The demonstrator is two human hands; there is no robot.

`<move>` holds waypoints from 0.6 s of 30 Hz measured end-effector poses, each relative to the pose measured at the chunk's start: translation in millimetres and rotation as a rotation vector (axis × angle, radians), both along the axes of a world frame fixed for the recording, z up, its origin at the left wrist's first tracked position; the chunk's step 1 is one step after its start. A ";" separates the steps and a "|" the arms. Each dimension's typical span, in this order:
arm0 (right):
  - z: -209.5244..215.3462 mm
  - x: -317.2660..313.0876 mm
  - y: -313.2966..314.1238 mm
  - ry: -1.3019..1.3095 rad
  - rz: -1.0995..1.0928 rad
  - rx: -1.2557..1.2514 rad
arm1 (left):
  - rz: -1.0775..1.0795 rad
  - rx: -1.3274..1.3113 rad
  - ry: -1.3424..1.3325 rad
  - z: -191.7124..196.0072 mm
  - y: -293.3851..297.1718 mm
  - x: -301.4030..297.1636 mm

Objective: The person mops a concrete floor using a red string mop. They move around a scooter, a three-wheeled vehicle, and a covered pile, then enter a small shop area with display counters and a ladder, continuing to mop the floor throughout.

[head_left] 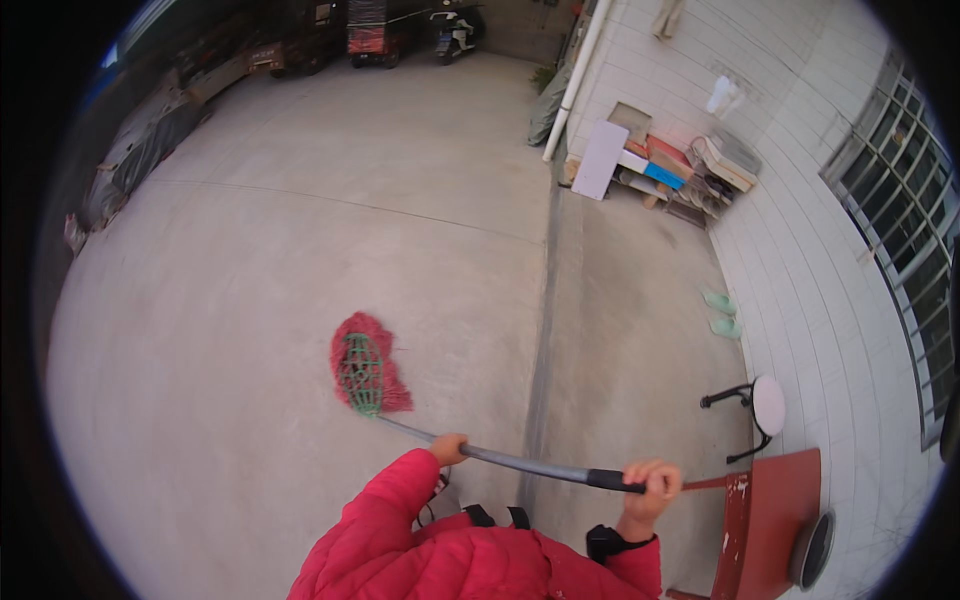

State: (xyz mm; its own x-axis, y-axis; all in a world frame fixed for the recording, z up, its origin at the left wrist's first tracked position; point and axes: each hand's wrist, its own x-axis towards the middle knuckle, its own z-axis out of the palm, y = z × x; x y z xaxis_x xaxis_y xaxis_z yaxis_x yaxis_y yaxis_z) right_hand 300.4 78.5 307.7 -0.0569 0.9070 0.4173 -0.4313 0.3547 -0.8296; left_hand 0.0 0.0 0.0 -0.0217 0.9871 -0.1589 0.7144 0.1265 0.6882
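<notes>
I hold a long-handled broom with both hands. Its red bristle head (398,382), covered by a green plastic lattice (362,372), rests on the concrete floor ahead and to my left. The grey handle (525,464) slants from there down to the right. My left hand (448,449) is wrapped around the lower part of the handle. At the upper end, my right hand (655,488) closes around the black grip (612,480). Both arms are in red padded sleeves, with a dark band at the right wrist.
A red wooden table (775,515) with a metal basin (812,550) stands close at my right, beside a small round stool (768,405). Green slippers (722,314) lie by the white tiled wall. Farther off are a loaded shoe rack (665,175), a white pipe (577,85) and parked vehicles (455,35).
</notes>
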 end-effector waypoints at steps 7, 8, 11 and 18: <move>-204.0 -129.7 -10.2 -0.139 0.202 -0.196 | 0.105 -0.065 0.125 -207.7 -56.9 -147.9; -217.2 -124.2 2.2 -0.145 0.196 -0.217 | 0.074 -0.090 0.167 -216.1 -44.8 -147.0; -235.6 -87.6 41.7 -0.068 0.106 -0.194 | 0.015 -0.010 0.157 -219.7 2.9 -119.3; -180.4 5.0 60.8 0.077 -0.114 0.019 | -0.295 0.116 0.032 -159.8 106.2 -41.2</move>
State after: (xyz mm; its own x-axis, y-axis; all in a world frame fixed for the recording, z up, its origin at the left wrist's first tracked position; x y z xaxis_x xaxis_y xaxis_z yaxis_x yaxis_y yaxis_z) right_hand 305.4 139.3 127.2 0.0791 0.8978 0.4333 -0.4492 0.4202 -0.7885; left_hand -41.2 106.2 -159.8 0.2651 0.9630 -0.0484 0.7303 -0.1678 0.6622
